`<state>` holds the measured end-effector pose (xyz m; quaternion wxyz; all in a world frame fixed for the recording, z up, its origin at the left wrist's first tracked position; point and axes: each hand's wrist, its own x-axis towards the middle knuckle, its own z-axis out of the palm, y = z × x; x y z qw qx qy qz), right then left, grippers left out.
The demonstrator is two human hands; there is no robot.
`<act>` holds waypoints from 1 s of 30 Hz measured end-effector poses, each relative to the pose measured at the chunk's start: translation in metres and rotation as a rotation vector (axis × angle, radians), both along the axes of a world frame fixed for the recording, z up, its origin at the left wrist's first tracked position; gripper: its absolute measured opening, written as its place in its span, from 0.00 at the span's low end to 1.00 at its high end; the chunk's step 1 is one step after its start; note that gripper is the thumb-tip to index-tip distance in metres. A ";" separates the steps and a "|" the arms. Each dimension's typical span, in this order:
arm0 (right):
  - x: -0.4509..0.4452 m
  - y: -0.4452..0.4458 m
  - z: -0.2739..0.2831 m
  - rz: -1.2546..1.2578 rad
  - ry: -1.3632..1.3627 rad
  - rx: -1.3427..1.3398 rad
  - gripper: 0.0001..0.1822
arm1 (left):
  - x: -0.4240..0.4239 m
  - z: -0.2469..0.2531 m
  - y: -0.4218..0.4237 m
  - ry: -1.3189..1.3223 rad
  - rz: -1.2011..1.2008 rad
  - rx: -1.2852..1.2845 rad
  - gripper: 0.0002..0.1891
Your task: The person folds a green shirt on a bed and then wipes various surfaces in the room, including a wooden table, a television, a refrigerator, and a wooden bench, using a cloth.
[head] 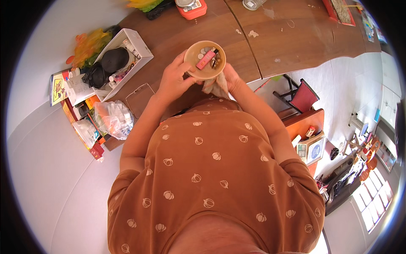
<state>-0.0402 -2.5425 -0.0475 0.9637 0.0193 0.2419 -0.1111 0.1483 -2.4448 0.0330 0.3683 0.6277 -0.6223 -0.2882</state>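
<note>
A round tan bowl (189, 65) is held over the near edge of the wooden table. My left hand (174, 77) grips its left rim, thumb at the near side. Inside it lie a pink lighter-like item (206, 60), several coins (201, 56) and small metal pieces (215, 62). On the bowl's right, my right hand (232, 76) holds a greyish-brown cloth (217, 87) against the bowl's lower side. The right fingertips are hidden behind the bowl and cloth.
A white box (127, 74) with a black cap (115, 59) and bottles stands left. Nearer lies a clear plastic bag (114, 117). A red scale (192, 9), glass jar (252, 3) and red tray (339, 12) stand farther back. A folding chair (304, 96) is on the right.
</note>
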 end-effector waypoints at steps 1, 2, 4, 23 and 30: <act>-0.001 0.009 0.003 0.002 -0.039 -0.021 0.27 | 0.003 -0.002 -0.002 -0.003 0.020 0.032 0.16; 0.000 0.015 0.006 -0.007 0.012 0.034 0.28 | 0.006 -0.004 -0.003 -0.004 0.043 0.033 0.16; -0.010 0.013 -0.002 0.039 -0.022 0.051 0.27 | 0.012 -0.008 -0.008 -0.008 0.078 0.034 0.16; 0.010 -0.020 -0.022 0.537 1.035 -2.487 0.34 | 0.088 -0.064 -0.025 -0.412 0.285 0.071 0.29; 0.003 -0.092 -0.040 0.479 1.397 -2.398 0.33 | 0.083 -0.025 -0.102 -0.403 0.261 -0.030 0.43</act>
